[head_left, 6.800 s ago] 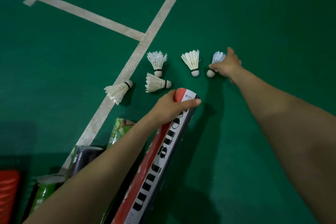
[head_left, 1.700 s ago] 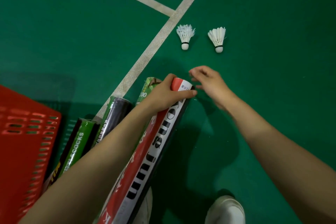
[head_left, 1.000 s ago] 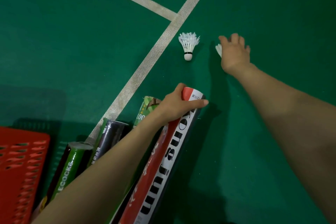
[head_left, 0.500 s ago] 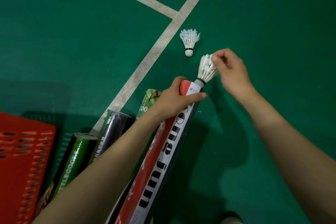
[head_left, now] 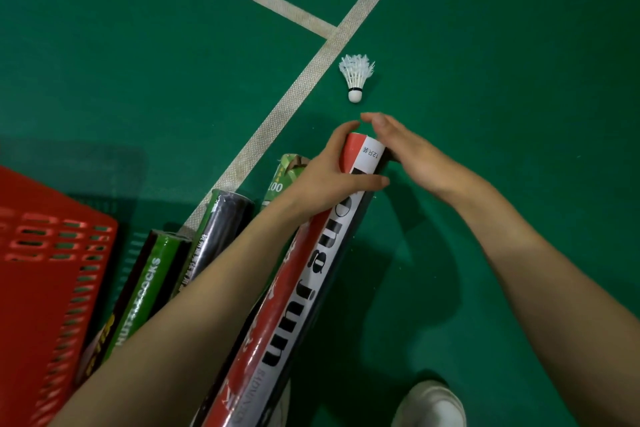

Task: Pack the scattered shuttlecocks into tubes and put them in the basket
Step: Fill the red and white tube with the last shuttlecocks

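The step in hand looks like loading. The left hand (head_left: 332, 180) grips the red-and-white tube (head_left: 298, 305) just below its open top, fingers wrapped round it, with the mouth tilted away from the person. The right hand (head_left: 412, 159) is cupped over that mouth, thumb up near the rim. Its fingers are hidden behind the tube, so it cannot be told whether they hold anything or press something down inside (no shuttlecock shows at the mouth).

One shuttlecock (head_left: 356, 78) lies on the green floor (head_left: 502, 80) just beyond both hands, cork toward the person, beside the white line (head_left: 294, 97). It is the only loose one in view. The next move probably calls for the right hand to reach forward, pinch it lightly and feed it cork-first into the tube while the left keeps the mouth steady.

The red basket (head_left: 52, 253) sits at the left, with spare tubes (head_left: 138, 288) between it and the held tube, so the carry across is likely short.
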